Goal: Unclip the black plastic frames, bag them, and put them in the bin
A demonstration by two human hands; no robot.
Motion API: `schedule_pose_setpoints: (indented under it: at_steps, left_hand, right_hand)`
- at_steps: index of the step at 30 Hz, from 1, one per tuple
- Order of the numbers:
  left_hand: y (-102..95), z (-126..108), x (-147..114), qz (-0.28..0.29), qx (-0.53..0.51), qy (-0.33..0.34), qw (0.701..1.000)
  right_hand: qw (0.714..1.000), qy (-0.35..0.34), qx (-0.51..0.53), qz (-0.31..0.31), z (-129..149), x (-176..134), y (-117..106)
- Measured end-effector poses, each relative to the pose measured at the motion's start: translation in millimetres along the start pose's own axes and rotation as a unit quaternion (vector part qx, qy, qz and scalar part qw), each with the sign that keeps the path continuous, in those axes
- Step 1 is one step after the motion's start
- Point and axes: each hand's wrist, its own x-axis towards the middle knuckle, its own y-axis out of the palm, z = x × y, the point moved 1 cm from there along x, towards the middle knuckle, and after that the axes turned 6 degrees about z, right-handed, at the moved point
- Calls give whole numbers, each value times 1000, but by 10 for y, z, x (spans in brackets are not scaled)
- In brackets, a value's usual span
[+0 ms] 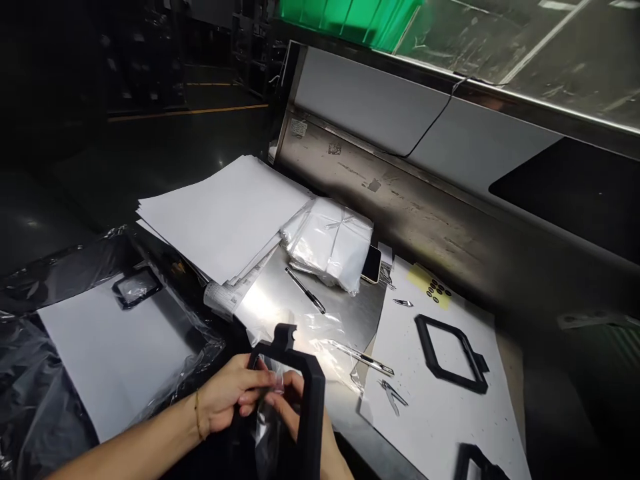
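In front of my body is a black plastic frame [313, 400] with a clipped corner and a small hooked tab at its top. My left hand [227, 392] reaches in from the left, its thumb and fingers closed on a clear plastic bag [267, 423]. Seen through the frame's opening, my right hand [290, 403] pinches the same bag with thumb and forefinger. The frame's right bar covers part of that hand, and I cannot tell how the frame is supported. Right of the hands, a clear bag [325, 333] lies flat on the metal table [363, 313].
A paper stack [225, 213], bundled plastic bags [333, 240], a phone [371, 265] and a pen [306, 291] lie behind. Rightward, a white sheet [415, 413] bears nippers [393, 396], a craft knife [367, 361] and another black frame [431, 353]. Leftward, a bagged frame [116, 291] lies in a plastic-lined box.
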Motion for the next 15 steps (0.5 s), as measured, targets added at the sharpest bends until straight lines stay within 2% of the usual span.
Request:
schedule_pose_setpoints:
  at_steps: [2,4,6,9,12,15]
  left_hand:
    - [-66,-27,-80,-10,-2,9,1000]
    - [-201,-86,-163,-36,-12,34,999]
    - [-390,-160,-253,-72,-24,69,995]
    - [-684,-249,-400,-117,-25,109,987]
    - [-907,-299,-585,-143,-1,137,980]
    - [-1049,-358,-845,-142,33,166,975]
  right_hand:
    - [992,7,121,-18,13,60,41]
    - [967,19,250,-46,64,152,31]
    - [940,13,334,-67,143,259,-13]
    - [917,17,396,-53,246,411,-34]
    - [915,49,400,-1,299,525,89]
    - [921,75,381,41,337,635,275]
